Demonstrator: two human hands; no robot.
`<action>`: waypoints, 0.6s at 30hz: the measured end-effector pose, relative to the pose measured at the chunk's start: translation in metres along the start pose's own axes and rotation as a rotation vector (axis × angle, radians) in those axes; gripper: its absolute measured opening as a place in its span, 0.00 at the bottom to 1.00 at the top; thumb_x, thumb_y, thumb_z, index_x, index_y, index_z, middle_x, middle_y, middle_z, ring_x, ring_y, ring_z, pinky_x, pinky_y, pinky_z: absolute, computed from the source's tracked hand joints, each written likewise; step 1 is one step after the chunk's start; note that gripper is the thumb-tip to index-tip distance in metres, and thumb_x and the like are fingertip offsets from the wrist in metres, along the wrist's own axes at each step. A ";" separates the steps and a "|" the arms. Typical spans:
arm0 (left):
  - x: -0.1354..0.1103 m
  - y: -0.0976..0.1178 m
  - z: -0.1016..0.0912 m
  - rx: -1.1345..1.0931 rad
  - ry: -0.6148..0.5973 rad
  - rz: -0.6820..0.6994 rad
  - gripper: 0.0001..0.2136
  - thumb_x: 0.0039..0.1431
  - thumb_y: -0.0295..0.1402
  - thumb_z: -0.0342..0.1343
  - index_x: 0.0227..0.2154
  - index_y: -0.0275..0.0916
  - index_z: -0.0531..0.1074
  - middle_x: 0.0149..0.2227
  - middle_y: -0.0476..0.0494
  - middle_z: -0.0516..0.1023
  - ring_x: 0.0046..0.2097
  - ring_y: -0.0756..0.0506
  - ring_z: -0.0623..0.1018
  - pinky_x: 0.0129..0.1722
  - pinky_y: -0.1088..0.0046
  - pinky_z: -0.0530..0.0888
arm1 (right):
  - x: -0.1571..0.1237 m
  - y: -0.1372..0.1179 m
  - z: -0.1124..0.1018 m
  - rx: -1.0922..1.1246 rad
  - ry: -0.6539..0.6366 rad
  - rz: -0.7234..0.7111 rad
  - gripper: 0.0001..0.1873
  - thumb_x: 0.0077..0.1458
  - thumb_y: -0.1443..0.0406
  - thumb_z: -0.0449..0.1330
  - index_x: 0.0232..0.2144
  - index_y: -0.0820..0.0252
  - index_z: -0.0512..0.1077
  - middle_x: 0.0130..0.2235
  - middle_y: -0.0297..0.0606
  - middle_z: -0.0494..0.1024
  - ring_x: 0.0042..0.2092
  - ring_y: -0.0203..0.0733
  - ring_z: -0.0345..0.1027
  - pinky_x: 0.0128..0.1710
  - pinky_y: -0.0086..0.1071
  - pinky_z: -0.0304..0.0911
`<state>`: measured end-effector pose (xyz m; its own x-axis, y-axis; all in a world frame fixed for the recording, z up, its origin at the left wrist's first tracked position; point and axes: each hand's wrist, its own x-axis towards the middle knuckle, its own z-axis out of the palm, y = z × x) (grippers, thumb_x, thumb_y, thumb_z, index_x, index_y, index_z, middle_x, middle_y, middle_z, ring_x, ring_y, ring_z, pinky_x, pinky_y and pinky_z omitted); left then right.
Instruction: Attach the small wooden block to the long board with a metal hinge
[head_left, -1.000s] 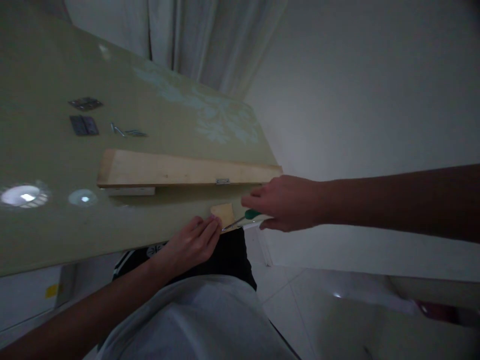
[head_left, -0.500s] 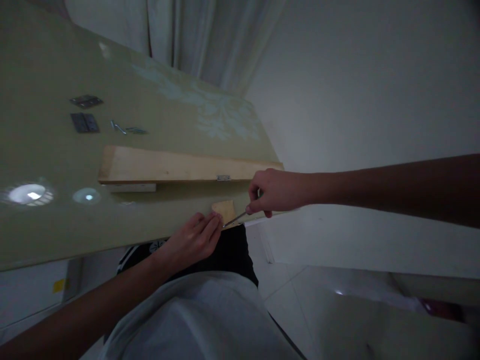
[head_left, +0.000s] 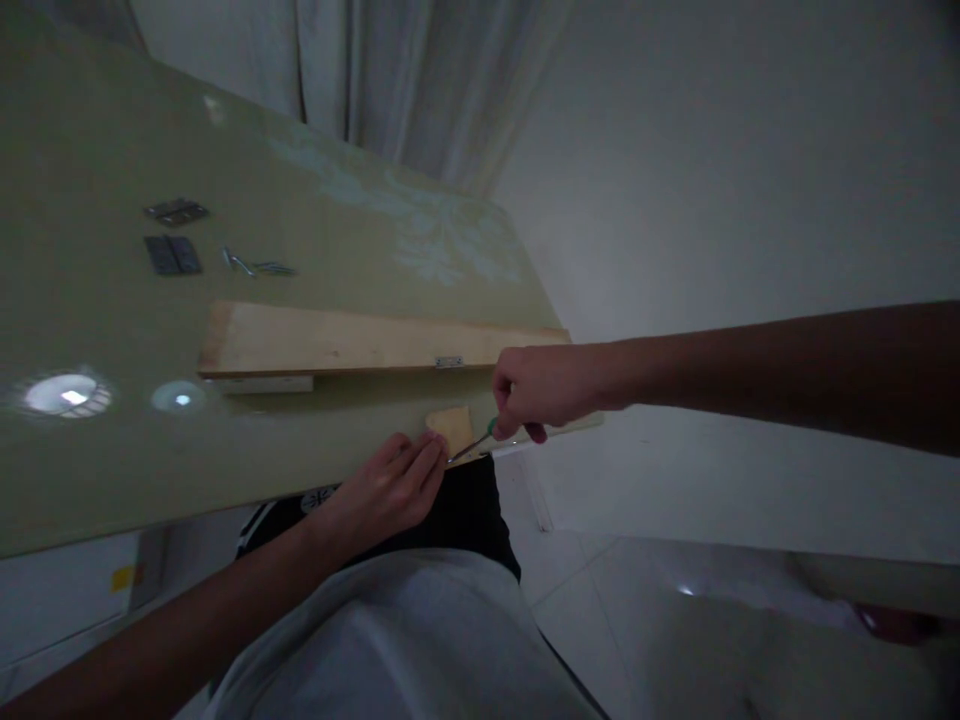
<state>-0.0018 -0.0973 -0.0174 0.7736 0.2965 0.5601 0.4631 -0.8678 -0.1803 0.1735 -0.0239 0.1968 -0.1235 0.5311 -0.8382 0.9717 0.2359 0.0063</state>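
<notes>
Since table (head_left: 112, 330) edge is right under work, block (head_left: 450, 426) could tip off. Plank (head_left: 337, 340) lies just behind. Left hand (head_left: 390, 490) flat, fingertips (head_left: 433, 452) against block; right hand (head_left: 544, 392) clenched on screwdriver (head_left: 472, 445), tip on block: slip could jab left fingertips.

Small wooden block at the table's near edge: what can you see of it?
The small wooden block is pale, bare wood, roughly square, lying flat at the near edge of the table. The left hand touches its near left side. The metal tip of a green-handled screwdriver, held in the right hand, meets its lower right corner. It lies apart from the long plank behind it.
</notes>
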 end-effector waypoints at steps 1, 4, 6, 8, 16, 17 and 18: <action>0.000 0.000 0.000 -0.001 -0.005 -0.005 0.16 0.64 0.17 0.49 0.51 0.24 0.76 0.51 0.29 0.82 0.51 0.38 0.80 0.48 0.59 0.73 | -0.001 0.000 -0.001 0.038 -0.001 0.025 0.13 0.58 0.58 0.64 0.27 0.61 0.75 0.25 0.37 0.80 0.24 0.35 0.65 0.25 0.31 0.55; 0.000 0.000 0.000 0.004 -0.021 -0.008 0.16 0.64 0.18 0.49 0.51 0.26 0.76 0.52 0.29 0.82 0.52 0.38 0.80 0.48 0.59 0.73 | -0.011 0.008 -0.001 -0.254 0.205 -0.207 0.11 0.59 0.58 0.65 0.36 0.61 0.77 0.31 0.39 0.81 0.30 0.38 0.69 0.27 0.32 0.54; 0.000 0.000 0.000 0.008 -0.021 -0.007 0.16 0.65 0.18 0.49 0.52 0.26 0.76 0.52 0.29 0.82 0.52 0.38 0.80 0.48 0.59 0.73 | -0.021 0.016 0.002 -0.592 0.325 -0.549 0.09 0.65 0.60 0.60 0.42 0.59 0.76 0.37 0.40 0.81 0.32 0.39 0.70 0.27 0.33 0.50; 0.000 0.000 0.000 0.006 -0.012 -0.010 0.16 0.65 0.18 0.49 0.51 0.26 0.76 0.51 0.29 0.82 0.51 0.38 0.80 0.47 0.59 0.73 | -0.028 0.021 0.005 -0.821 0.316 -0.872 0.11 0.71 0.66 0.52 0.40 0.57 0.75 0.38 0.38 0.80 0.33 0.38 0.69 0.27 0.35 0.48; -0.003 -0.001 0.001 -0.018 -0.031 0.010 0.16 0.65 0.18 0.50 0.52 0.24 0.75 0.52 0.27 0.81 0.52 0.37 0.80 0.48 0.58 0.72 | -0.008 -0.009 0.004 -0.222 0.183 -0.083 0.11 0.58 0.61 0.64 0.28 0.64 0.77 0.27 0.41 0.79 0.25 0.37 0.68 0.26 0.32 0.54; -0.003 -0.001 0.001 -0.022 -0.040 0.015 0.15 0.65 0.19 0.51 0.52 0.24 0.75 0.52 0.27 0.80 0.53 0.37 0.80 0.48 0.58 0.72 | -0.006 -0.010 0.002 -0.133 0.088 -0.021 0.12 0.57 0.60 0.65 0.26 0.64 0.77 0.26 0.41 0.79 0.25 0.37 0.69 0.26 0.31 0.55; -0.003 -0.001 0.001 -0.023 -0.051 0.017 0.15 0.65 0.19 0.51 0.53 0.25 0.75 0.53 0.28 0.80 0.53 0.37 0.79 0.48 0.58 0.72 | -0.006 -0.009 0.001 -0.095 0.064 -0.007 0.14 0.57 0.59 0.65 0.25 0.64 0.77 0.26 0.41 0.79 0.26 0.37 0.69 0.26 0.31 0.56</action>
<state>-0.0043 -0.0966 -0.0195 0.8027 0.3012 0.5148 0.4400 -0.8817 -0.1701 0.1656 -0.0298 0.2015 -0.1455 0.5798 -0.8016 0.9477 0.3144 0.0554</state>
